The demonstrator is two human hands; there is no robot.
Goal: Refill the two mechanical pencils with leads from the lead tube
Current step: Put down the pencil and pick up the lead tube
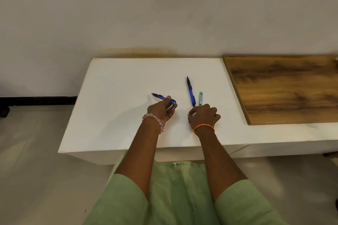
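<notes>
pencils: 2 blue — held pencil [163,98] in the left hand's [161,110] fingers, loose pencil [190,91] just beyond the right hand's [204,116] knuckles | lead tube [200,98]: 1, beside the loose pencil | hands: 2 | bracelets: 2

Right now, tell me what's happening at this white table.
A person is refilling mechanical pencils. The left hand holds one blue mechanical pencil just above the white table. The right hand rests curled on the table; what it pinches is unclear. A second blue pencil and the green lead tube lie side by side, untouched.
</notes>
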